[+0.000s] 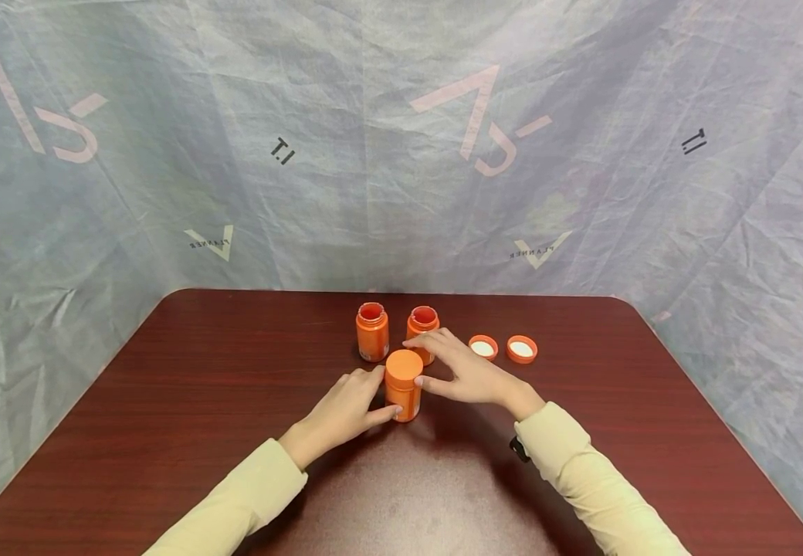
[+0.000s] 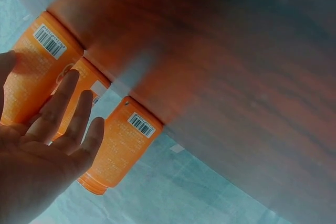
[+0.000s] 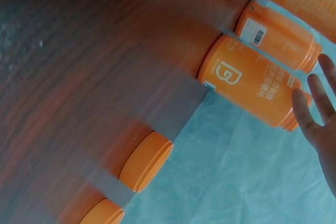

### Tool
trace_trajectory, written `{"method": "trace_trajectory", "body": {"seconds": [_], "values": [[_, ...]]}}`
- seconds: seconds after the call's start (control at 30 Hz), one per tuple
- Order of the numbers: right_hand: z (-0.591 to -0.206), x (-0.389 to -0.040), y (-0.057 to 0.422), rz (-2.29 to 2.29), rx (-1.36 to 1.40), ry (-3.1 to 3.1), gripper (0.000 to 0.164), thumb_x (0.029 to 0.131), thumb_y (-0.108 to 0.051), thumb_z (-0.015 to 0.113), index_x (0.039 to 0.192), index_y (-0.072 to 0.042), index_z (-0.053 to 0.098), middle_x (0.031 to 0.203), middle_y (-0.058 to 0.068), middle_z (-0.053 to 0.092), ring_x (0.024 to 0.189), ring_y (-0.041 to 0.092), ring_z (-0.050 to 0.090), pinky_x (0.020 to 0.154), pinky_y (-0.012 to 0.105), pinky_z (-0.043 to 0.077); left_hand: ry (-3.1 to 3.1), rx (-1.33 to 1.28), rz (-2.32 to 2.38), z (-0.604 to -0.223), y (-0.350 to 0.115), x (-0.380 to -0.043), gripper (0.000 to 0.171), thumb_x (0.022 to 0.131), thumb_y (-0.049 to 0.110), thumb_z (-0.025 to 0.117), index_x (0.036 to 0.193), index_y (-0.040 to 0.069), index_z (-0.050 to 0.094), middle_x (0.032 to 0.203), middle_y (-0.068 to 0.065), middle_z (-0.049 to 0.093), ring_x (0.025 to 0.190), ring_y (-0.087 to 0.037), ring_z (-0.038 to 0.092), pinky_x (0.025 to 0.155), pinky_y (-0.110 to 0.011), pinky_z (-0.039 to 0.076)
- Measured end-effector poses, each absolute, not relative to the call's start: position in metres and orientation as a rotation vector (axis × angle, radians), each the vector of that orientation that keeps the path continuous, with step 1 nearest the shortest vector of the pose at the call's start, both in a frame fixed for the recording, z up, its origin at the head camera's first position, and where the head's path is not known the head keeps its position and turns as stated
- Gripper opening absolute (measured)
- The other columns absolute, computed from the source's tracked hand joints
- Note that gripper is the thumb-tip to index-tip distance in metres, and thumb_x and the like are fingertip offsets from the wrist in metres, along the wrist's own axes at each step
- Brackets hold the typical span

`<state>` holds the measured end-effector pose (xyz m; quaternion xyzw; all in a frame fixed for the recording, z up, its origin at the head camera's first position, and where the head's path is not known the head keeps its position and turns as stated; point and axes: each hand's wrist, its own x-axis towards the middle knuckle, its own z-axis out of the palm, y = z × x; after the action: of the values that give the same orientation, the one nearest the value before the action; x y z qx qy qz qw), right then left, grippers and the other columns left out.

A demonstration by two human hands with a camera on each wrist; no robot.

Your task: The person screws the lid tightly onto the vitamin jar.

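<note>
A capped orange bottle (image 1: 403, 398) stands upright on the table between the two hands. My left hand (image 1: 341, 411) is at its left side, thumb along the lower front and forefinger close by the cap. In the left wrist view the fingers (image 2: 84, 114) of that hand are loosely spread in front of the bottles. My right hand (image 1: 474, 372) reaches in from the right, its thumb beside the orange cap (image 1: 404, 366) and its extended fingers over toward an uncapped orange bottle (image 1: 423, 318) behind. That bottle's lower part is partly hidden.
Another uncapped orange bottle (image 1: 372, 336) stands at the back left. Two loose orange caps, one nearer (image 1: 482, 347) and one farther right (image 1: 522, 350), lie with their white insides up. The dark red table (image 1: 165, 401) ends at a grey cloth backdrop (image 1: 346, 193).
</note>
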<state>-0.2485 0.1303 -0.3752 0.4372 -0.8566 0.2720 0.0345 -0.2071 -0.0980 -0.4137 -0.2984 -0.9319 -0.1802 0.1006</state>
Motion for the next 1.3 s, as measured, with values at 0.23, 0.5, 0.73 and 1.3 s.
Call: {"method": "trace_trajectory", "body": {"seconds": [0.23, 0.5, 0.73, 1.3], "values": [[-0.373, -0.252, 0.131, 0.823, 1.398, -2.621, 0.049, 0.087, -0.035, 0.057, 0.134, -0.024, 0.045, 0.131, -0.009, 0.047, 0.122, 0.01, 0.035, 0.103, 0.043, 0.03, -2.742, -0.883, -0.516, -0.414, -0.098, -0.207, 0.051, 0.082, 0.043, 0.063, 0.115, 0.007, 0.051, 0.092, -0.006, 0.065, 0.083, -0.018, 0.061, 0.076, -0.035, 0.049], [-0.374, -0.249, 0.129, 0.821, 1.37, -2.584, 0.045, 0.085, -0.037, 0.059, 0.126, -0.022, 0.051, 0.125, -0.01, 0.05, 0.117, 0.01, 0.038, 0.099, 0.041, 0.033, -2.724, -0.889, -0.519, -0.414, -0.098, -0.208, 0.051, 0.082, 0.043, 0.064, 0.116, 0.007, 0.051, 0.093, -0.006, 0.065, 0.082, -0.017, 0.061, 0.075, -0.033, 0.049], [-0.377, -0.244, 0.124, 0.733, 1.261, -2.493, 0.041, 0.08, -0.043, 0.064, 0.112, -0.017, 0.057, 0.112, -0.009, 0.054, 0.101, 0.007, 0.041, 0.086, 0.032, 0.038, -2.708, -0.893, -0.505, -0.415, -0.098, -0.208, 0.051, 0.082, 0.043, 0.064, 0.116, 0.007, 0.051, 0.089, -0.005, 0.065, 0.08, -0.017, 0.06, 0.075, -0.035, 0.049], [-0.383, -0.24, 0.118, 0.553, 1.097, -2.37, 0.049, 0.076, -0.058, 0.062, 0.104, -0.018, 0.059, 0.1, -0.008, 0.059, 0.096, 0.012, 0.047, 0.08, 0.034, 0.034, -2.711, -0.883, -0.503, -0.416, -0.098, -0.208, 0.05, 0.082, 0.043, 0.064, 0.115, 0.007, 0.051, 0.088, -0.004, 0.064, 0.078, -0.018, 0.06, 0.076, -0.037, 0.048]]}}
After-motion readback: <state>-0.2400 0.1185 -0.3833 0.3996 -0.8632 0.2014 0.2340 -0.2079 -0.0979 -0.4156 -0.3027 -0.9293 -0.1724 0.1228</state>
